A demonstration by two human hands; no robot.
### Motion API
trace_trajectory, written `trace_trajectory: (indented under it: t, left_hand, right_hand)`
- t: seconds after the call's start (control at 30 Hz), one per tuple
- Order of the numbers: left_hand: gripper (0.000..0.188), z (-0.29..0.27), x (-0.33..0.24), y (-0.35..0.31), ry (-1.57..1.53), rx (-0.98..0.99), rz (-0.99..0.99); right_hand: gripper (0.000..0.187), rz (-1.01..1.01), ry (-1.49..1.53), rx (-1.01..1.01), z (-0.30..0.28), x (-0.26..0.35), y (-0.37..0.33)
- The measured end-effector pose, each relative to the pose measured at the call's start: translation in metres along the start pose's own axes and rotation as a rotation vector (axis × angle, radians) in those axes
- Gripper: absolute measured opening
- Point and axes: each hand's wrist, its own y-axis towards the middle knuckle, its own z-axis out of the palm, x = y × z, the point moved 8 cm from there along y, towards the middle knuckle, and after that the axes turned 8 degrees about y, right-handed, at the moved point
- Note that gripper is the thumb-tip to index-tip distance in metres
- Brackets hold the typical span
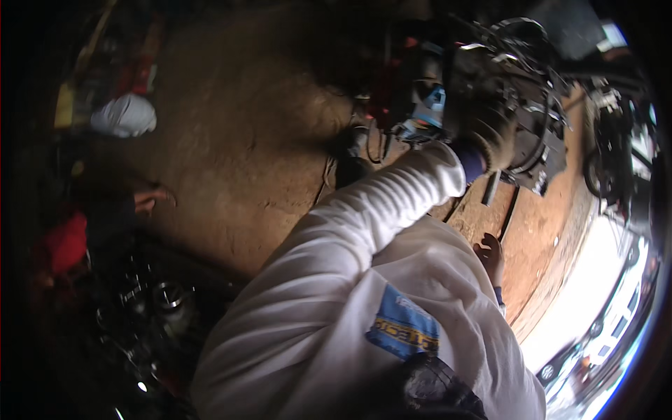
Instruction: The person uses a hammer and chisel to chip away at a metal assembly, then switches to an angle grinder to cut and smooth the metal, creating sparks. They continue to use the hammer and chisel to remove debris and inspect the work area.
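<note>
My left arm, in a white sleeve, reaches across my body to the upper right. A dark blue cuff shows at its wrist. My left hand is brownish and blurred at a pile of dark metal machine parts; its fingers cannot be made out, nor whether they grip anything. Close to my side, under the other arm, my right hand shows bent, slightly parted fingers with nothing visible in them. A short dark rod or tube sticks down from the parts just below my left hand.
Red and blue items stand left of the parts. A person in red is at the left, near a white rounded bundle. Dark metal parts lie lower left on brown ground. Vehicles stand in bright light at right.
</note>
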Motion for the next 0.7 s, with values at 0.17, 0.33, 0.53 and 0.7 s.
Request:
trace_trajectory:
  t: [0.17, 0.33, 0.53, 0.7]
  left_hand:
    - [0.074, -0.022, 0.008, -0.021, 0.206, -0.14, -0.12]
    - [0.069, -0.039, 0.02, -0.056, 0.252, -0.413, -0.073]
    - [0.053, -0.073, 0.055, -0.098, -0.254, -0.343, -0.04]
    - [0.046, -0.089, 0.14, -0.261, -0.156, -0.564, -0.648]
  right_hand:
    - [0.026, -0.322, -0.108, -0.156, -0.041, 0.017, 0.037]
    - [0.029, -0.443, -0.143, -0.048, -0.039, 0.115, 0.073]
    - [0.028, -0.618, -0.077, 0.051, -0.02, 0.157, 0.1]
    - [0.028, -0.607, -0.241, 0.113, -0.009, 0.165, 0.116]
